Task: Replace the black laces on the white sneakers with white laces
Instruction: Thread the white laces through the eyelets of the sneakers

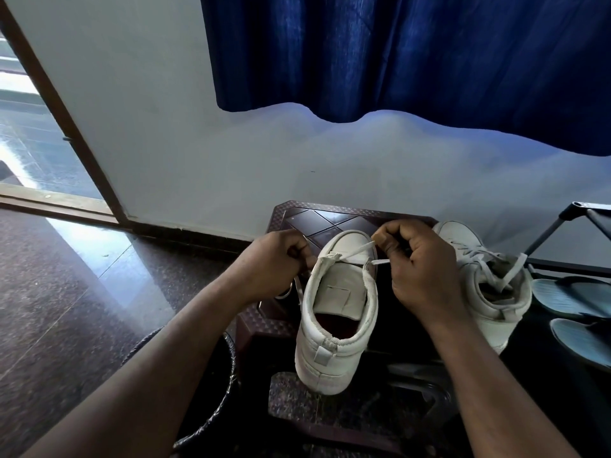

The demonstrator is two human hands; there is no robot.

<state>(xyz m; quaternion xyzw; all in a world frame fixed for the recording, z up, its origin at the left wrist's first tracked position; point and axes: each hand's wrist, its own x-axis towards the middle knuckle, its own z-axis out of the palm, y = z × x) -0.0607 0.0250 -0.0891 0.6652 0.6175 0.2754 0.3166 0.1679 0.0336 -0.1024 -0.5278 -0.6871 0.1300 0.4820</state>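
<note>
head view: a white sneaker point(334, 312) is being kept on a dark brown stool point(317, 216) at 6 o'clock of the frame. a white lace point(355, 251) is being pinched by the left hand point(274, 262) at the sneaker's 10 o'clock and by the right hand point(418, 269) at its 2 o'clock, fingers curled tight on both ends. a second sneaker point(489, 282), already laced white, is lying at 3 o'clock.

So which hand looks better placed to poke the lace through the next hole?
Probably the right hand. Its fingertips pinch the white lace right at the near sneaker's right eyelet row. The left hand is fisted on the other lace end, off to the shoe's left, more suited to holding tension.
</note>
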